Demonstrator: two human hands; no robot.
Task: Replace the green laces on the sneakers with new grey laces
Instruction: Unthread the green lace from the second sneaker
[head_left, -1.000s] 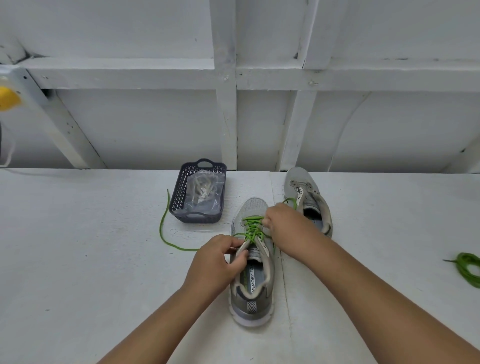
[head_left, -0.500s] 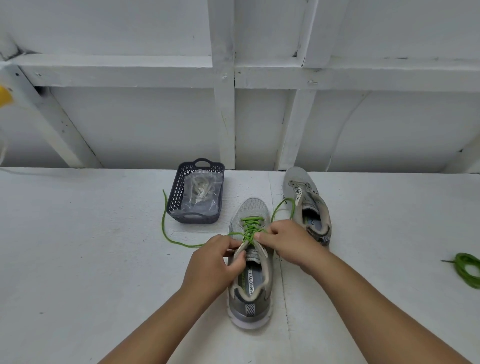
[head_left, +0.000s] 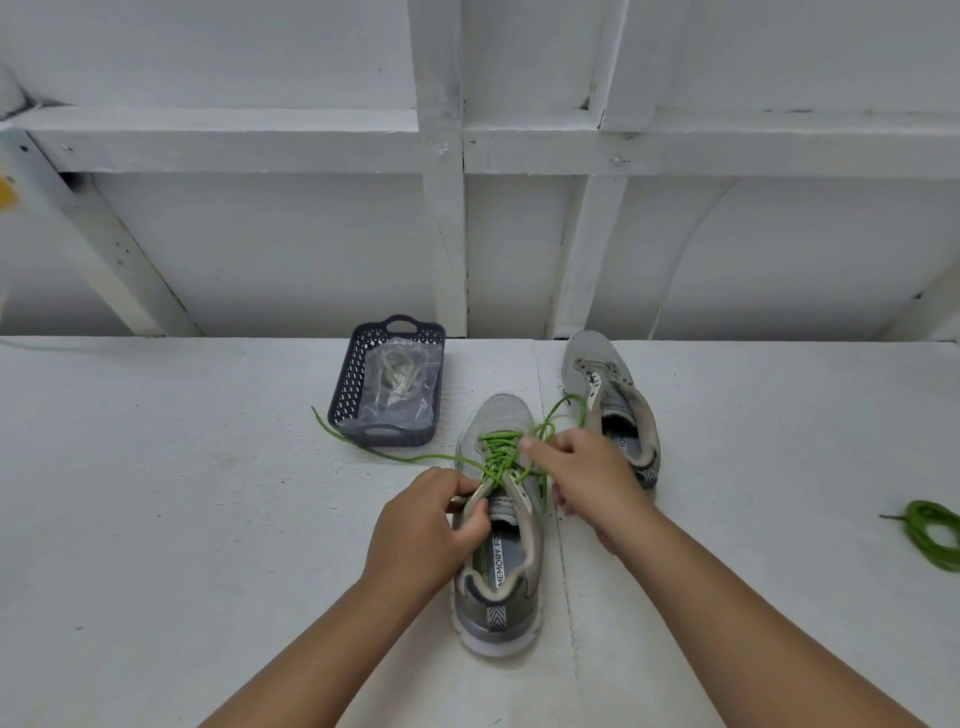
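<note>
The right hand (head_left: 582, 475) is hiding part of the green lace (head_left: 497, 453). The picture's right edge is cutting off the green coil (head_left: 932, 532). Crinkled plastic is blurring the basket (head_left: 347, 384) contents.

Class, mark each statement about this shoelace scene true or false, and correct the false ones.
1. The near sneaker still has a green lace threaded. True.
2. The far sneaker is fully laced in green. False: its eyelets look empty.
3. The basket holds a clear bag. True.
4. The left hand rests flat on the table. False: it grips the near sneaker's collar.
5. A loose green lace lies at the right edge. True.
</note>
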